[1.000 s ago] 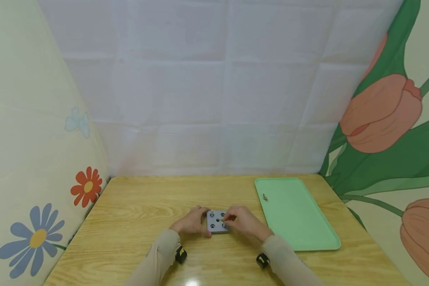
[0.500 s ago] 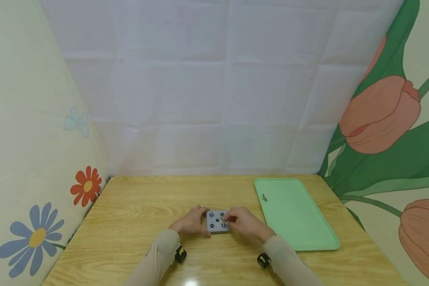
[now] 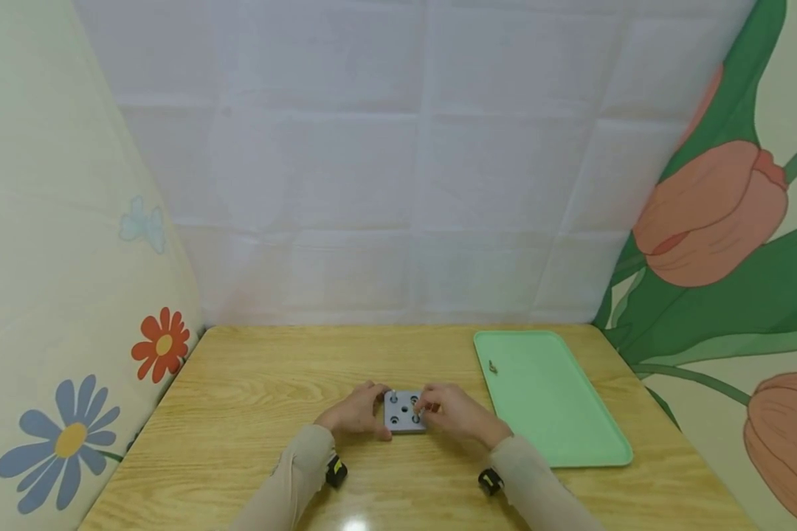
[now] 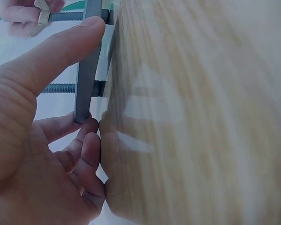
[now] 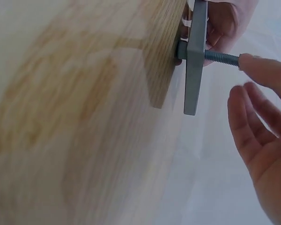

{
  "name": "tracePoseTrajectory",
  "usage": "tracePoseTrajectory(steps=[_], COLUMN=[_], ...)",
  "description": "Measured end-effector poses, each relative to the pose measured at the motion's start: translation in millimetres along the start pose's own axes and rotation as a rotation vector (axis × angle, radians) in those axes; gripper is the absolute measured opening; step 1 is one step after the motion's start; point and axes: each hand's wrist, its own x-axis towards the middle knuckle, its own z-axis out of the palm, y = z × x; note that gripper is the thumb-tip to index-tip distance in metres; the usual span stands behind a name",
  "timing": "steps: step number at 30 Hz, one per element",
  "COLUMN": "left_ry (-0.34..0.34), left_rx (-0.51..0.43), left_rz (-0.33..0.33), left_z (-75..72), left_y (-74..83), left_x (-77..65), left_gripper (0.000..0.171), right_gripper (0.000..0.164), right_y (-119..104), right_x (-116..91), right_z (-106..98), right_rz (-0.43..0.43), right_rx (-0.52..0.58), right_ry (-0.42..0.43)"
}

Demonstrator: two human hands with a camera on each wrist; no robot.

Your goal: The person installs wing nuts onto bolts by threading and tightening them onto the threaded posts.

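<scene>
A grey metal plate point(image 3: 404, 428) with several holes stands slightly raised off the table on bolt heads. My left hand point(image 3: 357, 411) grips its left side, the thumb point(image 4: 61, 54) at the front edge and fingers behind. One bolt point(image 4: 61, 88) sticks up at the far left hole. At the near right corner, my right hand point(image 3: 458, 414) pinches a brass-coloured wing nut point(image 4: 39, 18) at the top of another bolt point(image 5: 221, 57). In the right wrist view the fingers hide this nut.
A light green tray point(image 3: 551, 398) lies to the right on the wooden table point(image 3: 272, 361). Near its left rim is a small brass-coloured piece point(image 3: 493, 367), probably another wing nut. A white cloth point(image 3: 372, 184) hangs behind the table.
The right fingers shift slightly around the wing nut at the bolt's top. The left hand and the plate stay in place.
</scene>
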Motion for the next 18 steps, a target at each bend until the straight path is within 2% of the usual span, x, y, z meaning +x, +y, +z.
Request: tracePoseTrajectory(steps=[6,13,18], left_ry=[-0.001,-0.004,-0.003], left_rx=[-0.015,-0.02,-0.006], left_rz=[-0.005,-0.012,-0.016], left_z=[-0.5,0.7,0.8], left_y=[1.9,3.3,0.9], left_x=[-0.8,-2.3,0.0], left_gripper=[0.076,0.077,0.078], right_gripper=[0.006,0.008,0.008], right_y=[0.3,2.7,-0.2], right_x=[3.5,6.4,8.6], right_z=[3.3,7.6,7.7], right_rz=[0.037,-0.019,0.044], right_rx=[-0.052,-0.039,0.003], right_ry=[-0.003,0.052,0.042])
